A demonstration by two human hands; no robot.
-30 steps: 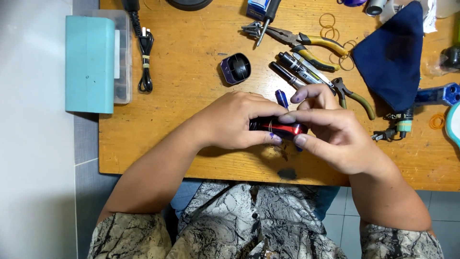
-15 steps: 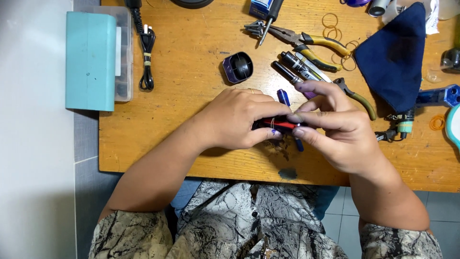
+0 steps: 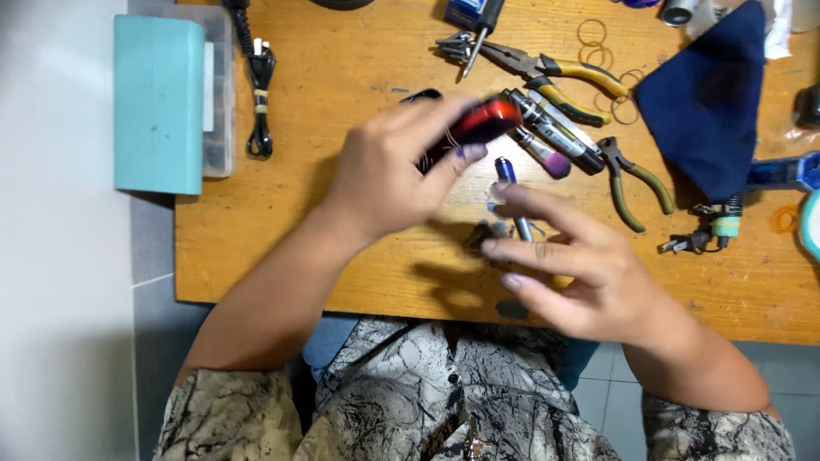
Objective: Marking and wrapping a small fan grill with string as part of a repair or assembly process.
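My left hand [image 3: 395,175] grips a small red and black cylinder-shaped device [image 3: 475,126] and holds it up over the wooden table [image 3: 359,248]. My right hand [image 3: 574,260] hovers lower and to the right with its fingers spread and nothing in it. Its fingertips are close to a thin blue-tipped metal pen tool [image 3: 511,196] and some small dark parts [image 3: 483,235] lying on the table.
A teal-lidded plastic box [image 3: 162,102] and a black cable [image 3: 259,81] lie at the left. Pliers with yellow-green handles [image 3: 547,68], cutters [image 3: 632,183], several tube-shaped parts [image 3: 559,137], rubber rings [image 3: 595,43] and a dark blue cloth [image 3: 709,102] lie at the back right.
Both hands held the red and black device together before. Now my left hand has lifted it up and away, and my right hand has let go and opened.
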